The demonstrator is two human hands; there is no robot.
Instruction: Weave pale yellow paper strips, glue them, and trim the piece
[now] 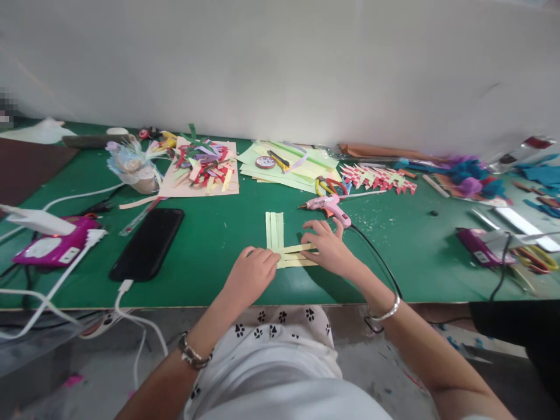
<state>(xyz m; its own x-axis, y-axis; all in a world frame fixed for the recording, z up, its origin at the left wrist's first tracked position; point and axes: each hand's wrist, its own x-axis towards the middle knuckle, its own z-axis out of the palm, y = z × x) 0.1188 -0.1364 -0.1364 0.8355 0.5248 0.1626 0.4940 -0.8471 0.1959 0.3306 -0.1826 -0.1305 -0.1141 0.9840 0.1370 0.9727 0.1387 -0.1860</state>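
Pale green and cream paper strips [275,228] lie on the green table, crossing in an L shape, one set pointing away from me and the other to the right. My left hand [255,269] presses on the corner where they cross, its fingers bent and held together. Over the strips that run to the right is my right hand [327,248], thumb and fingers around the end of the upper cream strip. Just beyond my right hand lies a pink glue gun [329,207], its nozzle to the left and its black cord trailing right.
At the left are a black phone [147,245] on a white cable and a purple power strip [59,240]. Behind stand a pile of coloured paper strips [207,163], green sheets [254,170], pliers [326,185] and a woven red-white paper chain [380,178]. Another purple box [485,248] sits right.
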